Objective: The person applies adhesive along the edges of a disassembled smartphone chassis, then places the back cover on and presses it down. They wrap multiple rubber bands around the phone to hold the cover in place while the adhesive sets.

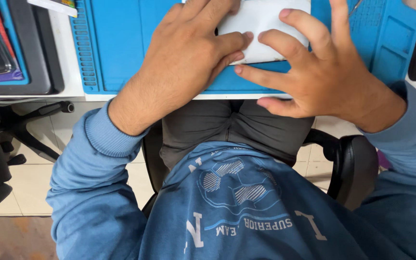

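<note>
Both hands pressed on a white flat device, long axis running left to right across the blue work mat.

Left hand (184, 58) flat, fingers together, over the white flat device (266, 24)'s left part; right hand (323, 72) spread, fingertips on its right near edge; blue work mat (116, 43) beneath, at the near table (68, 91) edge.

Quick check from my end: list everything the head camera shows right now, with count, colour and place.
slab: 1, white, flat with rounded corners, on the mat at top centre, under both hands
mat: 1, blue, ribbed left edge, covering the table top
table: 1, white, edge showing left of the mat
tray: 1, dark grey, top left, holding a dark flat item
chair: 1, black, armrest at the right of the person
second chair: 1, black, base on the tiled floor at left
left hand: fingers pressed flat on the slab
right hand: fingers spread, tips on the slab's lower edge
</note>
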Demonstrator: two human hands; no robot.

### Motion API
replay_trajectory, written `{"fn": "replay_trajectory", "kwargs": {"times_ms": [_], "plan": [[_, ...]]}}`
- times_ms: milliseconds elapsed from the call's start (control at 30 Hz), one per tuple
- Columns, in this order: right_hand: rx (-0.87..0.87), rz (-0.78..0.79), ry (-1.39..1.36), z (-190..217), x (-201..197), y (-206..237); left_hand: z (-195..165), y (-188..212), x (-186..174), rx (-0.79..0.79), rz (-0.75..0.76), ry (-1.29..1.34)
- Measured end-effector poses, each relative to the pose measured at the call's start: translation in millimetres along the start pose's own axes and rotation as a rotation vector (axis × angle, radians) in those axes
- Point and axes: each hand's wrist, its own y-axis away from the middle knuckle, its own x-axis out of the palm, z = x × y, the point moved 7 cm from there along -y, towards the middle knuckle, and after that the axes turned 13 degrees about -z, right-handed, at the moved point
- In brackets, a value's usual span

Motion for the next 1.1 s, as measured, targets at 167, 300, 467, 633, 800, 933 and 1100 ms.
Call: {"fn": "replay_trajectory", "kwargs": {"times_ms": [167,300,467,633,800,933,1100], "plan": [[0.024,0.03,0.007,1,0,8,-2,1,1,0.008,0.014,-0.042],[0.048,0.075,0.008,-2,-2,22,-2,-1,2,0.027,0.029,-0.083],[0.099,0.135,0.024,-7,-4,43,-4,-2,5,0.034,0.072,-0.114],[0.08,0.158,0.068,-14,-9,64,-13,-3,8,0.151,0.057,-0.279],[0.119,0.228,0.085,-20,-15,85,-11,-4,12,0.128,0.114,-0.231],[0.143,0.241,0.086,-23,-19,93,-12,-6,13,0.134,0.124,-0.229],[0.204,0.259,0.029,-31,-21,90,-13,-10,13,0.105,0.124,-0.182]]}}
